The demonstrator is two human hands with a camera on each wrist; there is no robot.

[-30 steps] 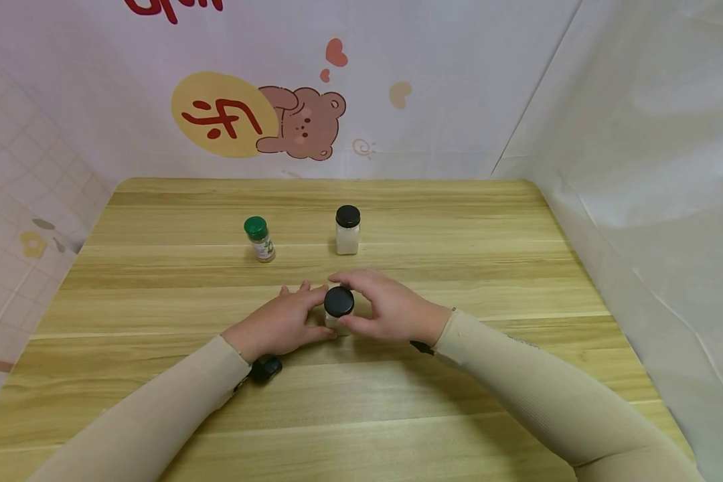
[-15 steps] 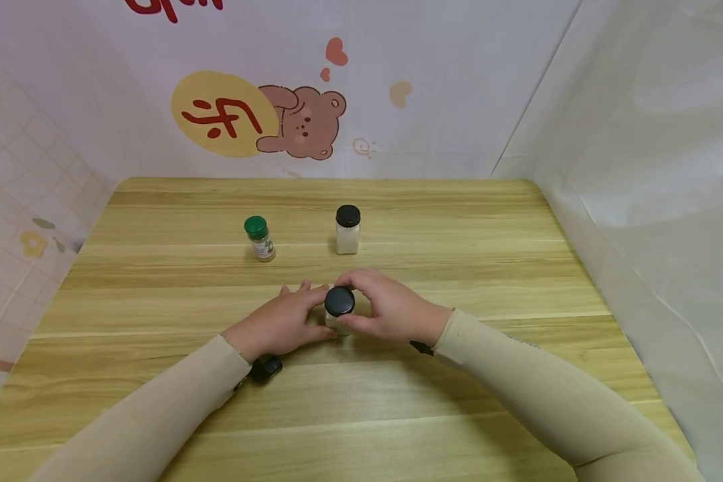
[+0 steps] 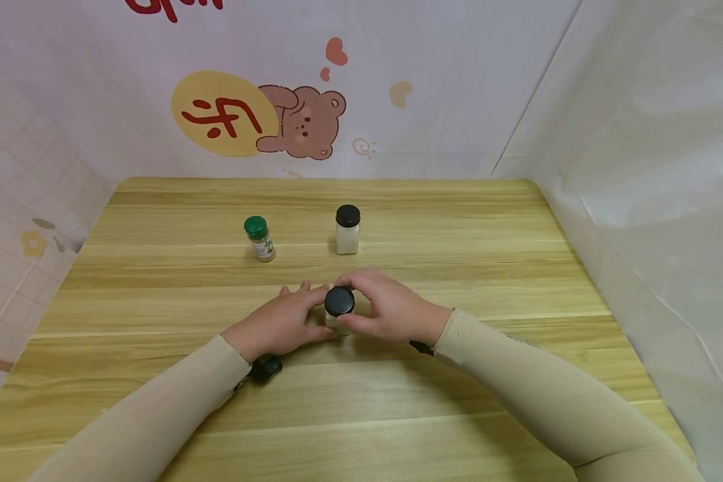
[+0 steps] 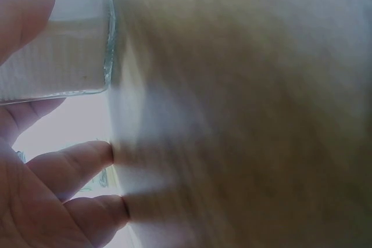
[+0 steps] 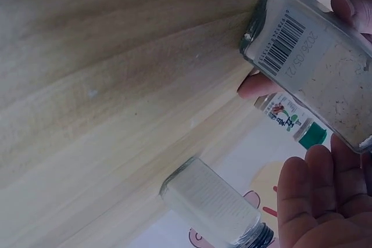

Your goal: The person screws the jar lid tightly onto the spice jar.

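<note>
A square glass spice jar (image 3: 339, 325) with a black lid (image 3: 339, 301) and pale contents stands upright on the table, between both hands. My left hand (image 3: 283, 321) holds its body from the left with thumb and index finger; the other fingers are spread, their tips at the table in the left wrist view. From the right, my right hand (image 3: 391, 308) holds the lid with curled thumb and index finger. In the right wrist view, a barcode label (image 5: 285, 36) shows on the jar's side. The right hand's other fingers (image 5: 319, 184) extend beyond the jar there.
A second black-lidded jar (image 3: 347, 231) with white contents stands behind the hands. A small green-capped spice bottle (image 3: 260, 239) stands to its left. The wooden table (image 3: 458, 221) meets a printed curtain (image 3: 446, 80) at its back edge.
The right hand's index finger has shifted slightly right around the lid since one second ago. Over the last half second, hands and jar look still.
</note>
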